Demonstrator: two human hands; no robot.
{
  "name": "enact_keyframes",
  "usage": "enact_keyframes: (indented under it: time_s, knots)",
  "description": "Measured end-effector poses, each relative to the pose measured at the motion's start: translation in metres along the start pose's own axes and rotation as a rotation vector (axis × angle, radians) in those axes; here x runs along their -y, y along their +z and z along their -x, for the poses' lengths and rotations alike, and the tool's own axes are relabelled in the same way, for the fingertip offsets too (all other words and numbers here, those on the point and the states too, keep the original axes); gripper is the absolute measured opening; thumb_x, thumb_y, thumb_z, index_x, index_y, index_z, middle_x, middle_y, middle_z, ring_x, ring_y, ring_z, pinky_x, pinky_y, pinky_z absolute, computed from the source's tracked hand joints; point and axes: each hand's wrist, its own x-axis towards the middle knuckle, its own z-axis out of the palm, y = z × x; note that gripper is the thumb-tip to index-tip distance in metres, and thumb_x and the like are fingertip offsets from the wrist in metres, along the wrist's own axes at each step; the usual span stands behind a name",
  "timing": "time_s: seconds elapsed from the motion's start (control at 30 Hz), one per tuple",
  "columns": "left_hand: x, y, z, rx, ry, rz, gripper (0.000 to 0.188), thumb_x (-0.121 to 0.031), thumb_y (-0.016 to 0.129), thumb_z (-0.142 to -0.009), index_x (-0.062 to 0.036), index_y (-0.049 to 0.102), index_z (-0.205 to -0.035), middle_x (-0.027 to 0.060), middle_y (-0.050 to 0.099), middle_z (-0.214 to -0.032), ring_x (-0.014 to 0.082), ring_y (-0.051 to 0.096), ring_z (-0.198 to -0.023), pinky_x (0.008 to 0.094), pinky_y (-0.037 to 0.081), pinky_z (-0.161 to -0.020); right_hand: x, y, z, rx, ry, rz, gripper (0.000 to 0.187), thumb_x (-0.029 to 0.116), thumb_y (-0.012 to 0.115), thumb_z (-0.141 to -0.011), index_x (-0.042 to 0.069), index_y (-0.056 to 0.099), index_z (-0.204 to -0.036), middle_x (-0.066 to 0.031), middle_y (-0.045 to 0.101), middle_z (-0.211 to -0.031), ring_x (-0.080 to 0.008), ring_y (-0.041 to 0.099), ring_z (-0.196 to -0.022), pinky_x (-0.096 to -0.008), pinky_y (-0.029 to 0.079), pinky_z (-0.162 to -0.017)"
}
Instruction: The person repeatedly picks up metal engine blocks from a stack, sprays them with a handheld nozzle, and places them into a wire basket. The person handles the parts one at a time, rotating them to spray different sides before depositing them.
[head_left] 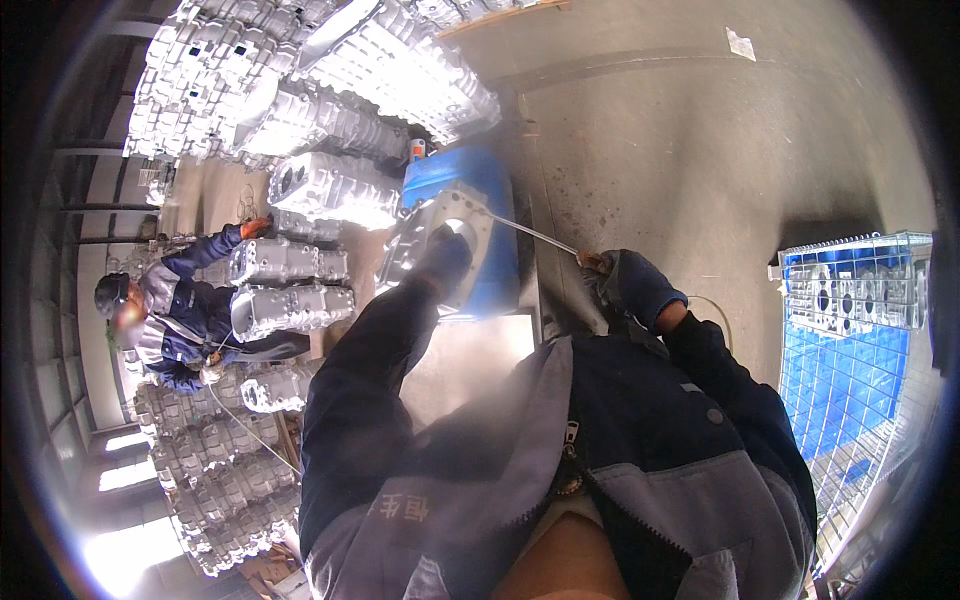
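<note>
A silver cast-metal housing with a flat flange and a round opening rests tilted on a blue plastic drum. My left hand, in a dark glove, grips the housing at the round opening; its fingertips are hidden there. To the right, my right hand, also gloved, is closed around the handle end of a tool with a long thin metal rod. The rod's far tip meets the flange's right edge. What kind of tool it is, I cannot make out.
Many similar castings stand in rows and stacks at left and far left. A co-worker is among them with a thin hose. At right stands a wire-mesh cage with castings and blue sheeting. A thin hose curves beside my right forearm.
</note>
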Motion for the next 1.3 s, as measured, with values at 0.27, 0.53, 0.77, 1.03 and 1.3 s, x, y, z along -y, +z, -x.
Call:
enact_keyframes:
  time_s: [0.27, 0.53, 0.77, 1.03, 1.3]
  knots:
    - [0.009, -0.029, -0.009, 0.006, -0.025, 0.054, 0.030, -0.026, 0.061, -0.088, -0.0093, 0.075, -0.109, 0.0111, 0.074, -0.105, 0.0289, 0.068, -0.102, 0.0529, 0.048, -0.093, 0.009, -0.005, -0.016, -0.156, -0.052, -0.107, 0.029, 0.021, 0.070, -0.087, 0.002, 0.071, -0.109, -0.0259, 0.068, -0.094, -0.0371, 0.070, -0.085, -0.0404, 0.053, -0.075]
    - [0.025, -0.067, -0.021, 0.013, -0.080, 0.122, 0.029, -0.025, 0.060, -0.090, -0.0109, 0.075, -0.110, 0.0090, 0.072, -0.109, 0.0270, 0.067, -0.105, 0.0499, 0.048, -0.094, -0.014, 0.007, -0.020, -0.205, -0.091, -0.136, 0.024, 0.018, 0.068, -0.087, 0.002, 0.072, -0.104, -0.0264, 0.068, -0.095, -0.0393, 0.069, -0.091, -0.0429, 0.052, -0.076]
    - [0.023, -0.053, -0.011, 0.022, -0.079, 0.127, 0.029, -0.025, 0.060, -0.091, -0.0122, 0.075, -0.112, 0.0071, 0.071, -0.113, 0.0253, 0.066, -0.107, 0.0471, 0.048, -0.095, -0.015, 0.012, -0.029, -0.178, -0.133, -0.093, 0.024, 0.019, 0.067, -0.089, 0.003, 0.072, -0.106, -0.0247, 0.068, -0.094, -0.0416, 0.068, -0.088, -0.0433, 0.053, -0.073]
    - [0.020, -0.047, -0.009, 0.028, -0.096, 0.129, 0.028, -0.024, 0.059, -0.092, -0.0138, 0.074, -0.113, 0.0050, 0.070, -0.117, 0.0234, 0.065, -0.110, 0.0441, 0.048, -0.095, 0.016, -0.005, -0.015, -0.165, -0.061, -0.106, 0.025, 0.021, 0.069, -0.088, 0.003, 0.072, -0.105, -0.0255, 0.068, -0.092, -0.0424, 0.067, -0.087, -0.0434, 0.053, -0.074]
    - [0.032, -0.084, -0.024, 0.034, -0.175, 0.199, 0.028, -0.024, 0.057, -0.094, -0.0154, 0.074, -0.115, 0.0028, 0.069, -0.122, 0.0216, 0.064, -0.113, 0.0410, 0.048, -0.096, 0.025, -0.005, -0.023, -0.264, -0.086, -0.154, 0.023, 0.023, 0.067, -0.089, 0.004, 0.073, -0.102, -0.0251, 0.069, -0.088, -0.0411, 0.069, -0.082, -0.0442, 0.053, -0.072]
